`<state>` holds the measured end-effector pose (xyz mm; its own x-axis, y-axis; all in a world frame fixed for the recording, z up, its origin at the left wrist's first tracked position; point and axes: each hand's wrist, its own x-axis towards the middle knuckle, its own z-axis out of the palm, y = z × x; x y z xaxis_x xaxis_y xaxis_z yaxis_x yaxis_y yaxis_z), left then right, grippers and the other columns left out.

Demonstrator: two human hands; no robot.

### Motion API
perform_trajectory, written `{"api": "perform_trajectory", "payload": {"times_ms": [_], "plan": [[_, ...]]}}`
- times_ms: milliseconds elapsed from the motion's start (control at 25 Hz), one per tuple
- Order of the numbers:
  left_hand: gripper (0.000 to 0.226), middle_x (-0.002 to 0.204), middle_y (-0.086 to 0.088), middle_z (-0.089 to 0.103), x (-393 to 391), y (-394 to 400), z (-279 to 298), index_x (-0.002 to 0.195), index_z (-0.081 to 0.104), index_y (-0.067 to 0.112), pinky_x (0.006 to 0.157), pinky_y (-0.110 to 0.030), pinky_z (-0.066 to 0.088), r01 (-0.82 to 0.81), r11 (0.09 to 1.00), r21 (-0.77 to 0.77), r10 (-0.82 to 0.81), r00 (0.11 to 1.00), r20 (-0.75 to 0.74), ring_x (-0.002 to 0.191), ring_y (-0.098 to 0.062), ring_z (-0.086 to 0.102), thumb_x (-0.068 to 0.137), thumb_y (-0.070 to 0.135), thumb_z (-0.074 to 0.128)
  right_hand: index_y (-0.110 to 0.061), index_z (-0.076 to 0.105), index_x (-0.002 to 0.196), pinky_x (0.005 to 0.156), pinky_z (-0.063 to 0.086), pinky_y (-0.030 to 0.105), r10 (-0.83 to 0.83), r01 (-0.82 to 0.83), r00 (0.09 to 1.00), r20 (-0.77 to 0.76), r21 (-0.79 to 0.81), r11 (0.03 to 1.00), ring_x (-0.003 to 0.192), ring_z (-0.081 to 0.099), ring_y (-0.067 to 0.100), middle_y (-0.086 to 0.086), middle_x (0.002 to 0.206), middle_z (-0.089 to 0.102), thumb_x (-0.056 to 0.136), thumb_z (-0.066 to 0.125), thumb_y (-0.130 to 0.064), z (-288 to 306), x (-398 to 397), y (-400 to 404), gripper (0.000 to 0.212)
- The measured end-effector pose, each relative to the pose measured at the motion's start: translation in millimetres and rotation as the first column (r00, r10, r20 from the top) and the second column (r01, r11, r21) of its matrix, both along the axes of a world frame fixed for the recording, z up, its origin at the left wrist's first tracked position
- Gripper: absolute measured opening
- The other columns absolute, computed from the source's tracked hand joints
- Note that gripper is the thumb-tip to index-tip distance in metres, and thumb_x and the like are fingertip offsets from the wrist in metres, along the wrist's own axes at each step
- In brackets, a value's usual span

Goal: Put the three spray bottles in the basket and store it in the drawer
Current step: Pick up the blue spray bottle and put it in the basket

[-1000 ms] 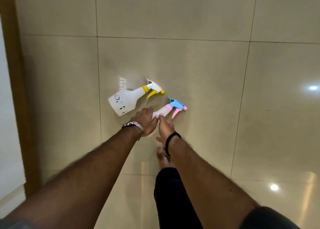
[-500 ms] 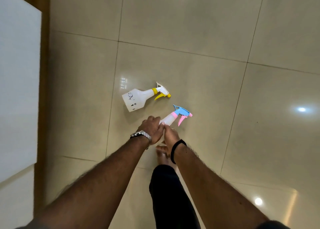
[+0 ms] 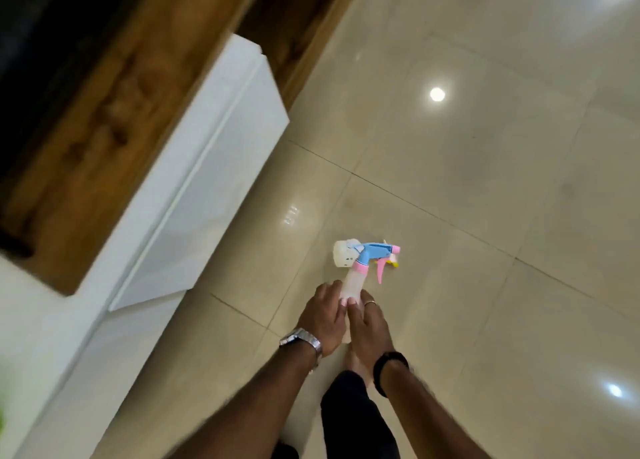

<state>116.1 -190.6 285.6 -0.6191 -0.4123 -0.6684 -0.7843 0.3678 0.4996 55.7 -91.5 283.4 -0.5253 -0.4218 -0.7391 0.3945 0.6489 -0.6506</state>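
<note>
A small clear spray bottle [image 3: 355,280] with a blue and pink trigger head is lifted off the floor, head pointing away from me. My left hand [image 3: 323,314] and my right hand [image 3: 367,323] both grip its lower body. A white spray bottle [image 3: 343,254] with a yellow trigger lies on the tiled floor just behind it, mostly hidden by the blue head. No third bottle and no basket are in view.
A white drawer [image 3: 207,167] stands pulled out from a wooden cabinet [image 3: 114,105] at the left. Glossy beige floor tiles [image 3: 485,216] spread to the right. My leg in dark trousers [image 3: 356,413] is below my hands.
The blue and pink bottle has risen off the floor in both hands. My head has turned left, bringing the open drawer and cabinet into view.
</note>
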Motion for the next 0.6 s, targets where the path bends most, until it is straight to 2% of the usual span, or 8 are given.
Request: {"api": "perform_trajectory", "payload": {"times_ms": [80, 200, 240, 320, 400, 440, 520, 600], "plan": [[0.045, 0.144, -0.011, 0.047, 22.5, -15.5, 29.6, 0.146, 0.04, 0.009, 0.104, -0.038, 0.043, -0.079, 0.996, -0.028, 0.076, 0.992, -0.098, 0.128, -0.03, 0.051, 0.104, 0.022, 0.038, -0.02, 0.058, 0.132, 0.103, 0.047, 0.032, 0.105, -0.112, 0.988, -0.114, -0.055, 0.992, 0.119, 0.061, 0.015, 0.002, 0.123, 0.066, 0.105, 0.046, -0.021, 24.9, 14.9, -20.8, 0.03], [0.047, 0.15, -0.01, 0.043, 71.3, -50.3, 69.5, 0.148, 0.039, 0.007, 0.114, -0.035, 0.037, -0.235, 0.968, -0.083, 0.206, 0.942, -0.264, 0.138, -0.025, 0.044, 0.103, 0.02, 0.038, -0.047, 0.049, 0.128, 0.097, 0.032, -0.002, 0.221, -0.254, 0.939, -0.263, -0.102, 0.962, 0.119, 0.045, -0.024, -0.026, 0.123, 0.053, 0.105, 0.048, -0.022, 63.4, 53.3, -62.3, 0.034], [0.048, 0.153, -0.01, 0.04, 97.0, -62.1, 78.4, 0.15, 0.037, 0.007, 0.116, -0.035, 0.035, -0.294, 0.951, -0.096, 0.253, 0.916, -0.311, 0.142, -0.024, 0.041, 0.104, 0.02, 0.038, -0.05, 0.047, 0.125, 0.093, 0.027, -0.008, 0.262, -0.309, 0.913, -0.312, -0.111, 0.945, 0.116, 0.04, -0.032, -0.029, 0.123, 0.049, 0.105, 0.049, -0.022, 73.6, 73.5, -78.6, 0.035], [0.05, 0.158, -0.01, 0.035, 141.1, -78.5, 93.8, 0.152, 0.035, 0.008, 0.121, -0.035, 0.03, -0.385, 0.916, -0.115, 0.322, 0.874, -0.364, 0.148, -0.021, 0.034, 0.104, 0.022, 0.037, -0.038, 0.048, 0.136, 0.098, 0.027, -0.004, 0.315, -0.378, 0.874, -0.371, -0.109, 0.919, 0.12, 0.042, -0.024, -0.015, 0.132, 0.054, 0.105, 0.049, -0.023, 86.2, 108.3, -103.8, 0.034], [0.052, 0.162, -0.008, 0.03, 168.4, -85.8, 110.1, 0.154, 0.032, 0.011, 0.125, -0.029, 0.023, -0.439, 0.889, -0.127, 0.362, 0.846, -0.392, 0.152, -0.019, 0.027, 0.104, 0.026, 0.035, -0.018, 0.043, 0.148, 0.107, 0.026, 0.007, 0.359, -0.424, 0.839, -0.41, -0.078, 0.902, 0.132, 0.042, -0.004, 0.0, 0.148, 0.048, 0.105, 0.047, -0.028, 95.2, 131.0, -118.3, 0.044], [0.053, 0.164, -0.006, 0.028, 204.8, -95.1, 116.5, 0.155, 0.031, 0.013, 0.126, -0.026, 0.019, -0.505, 0.852, -0.137, 0.417, 0.814, -0.404, 0.153, -0.017, 0.025, 0.104, 0.027, 0.034, -0.015, 0.04, 0.15, 0.108, 0.024, 0.007, 0.412, -0.488, 0.805, -0.427, -0.082, 0.869, 0.136, 0.04, 0.002, 0.002, 0.152, 0.045, 0.105, 0.046, -0.029, 100.6, 163.8, -134.5, 0.048], [0.053, 0.165, -0.001, 0.026, 271.9, -117.0, 130.5, 0.156, 0.03, 0.016, 0.126, -0.023, 0.016, -0.616, 0.77, -0.17, 0.499, 0.746, -0.441, 0.154, -0.014, 0.022, 0.104, 0.028, 0.034, -0.016, 0.04, 0.15, 0.106, 0.022, 0.0, 0.487, -0.591, 0.743, -0.458, -0.11, 0.799, 0.139, 0.04, 0.009, 0.001, 0.154, 0.042, 0.105, 0.044, -0.031, 117.0, 227.2, -166.0, 0.048], [0.054, 0.165, -0.001, 0.026, 339.3, -137.9, 140.5, 0.156, 0.03, 0.015, 0.126, -0.026, 0.018, -0.693, 0.689, -0.213, 0.544, 0.688, -0.48, 0.154, -0.014, 0.022, 0.104, 0.027, 0.035, -0.024, 0.041, 0.147, 0.102, 0.024, -0.005, 0.551, -0.688, 0.682, -0.482, -0.165, 0.707, 0.136, 0.044, 0.003, -0.005, 0.152, 0.042, 0.104, 0.045, -0.034, 132.5, 288.4, -202.4, 0.044]]}}
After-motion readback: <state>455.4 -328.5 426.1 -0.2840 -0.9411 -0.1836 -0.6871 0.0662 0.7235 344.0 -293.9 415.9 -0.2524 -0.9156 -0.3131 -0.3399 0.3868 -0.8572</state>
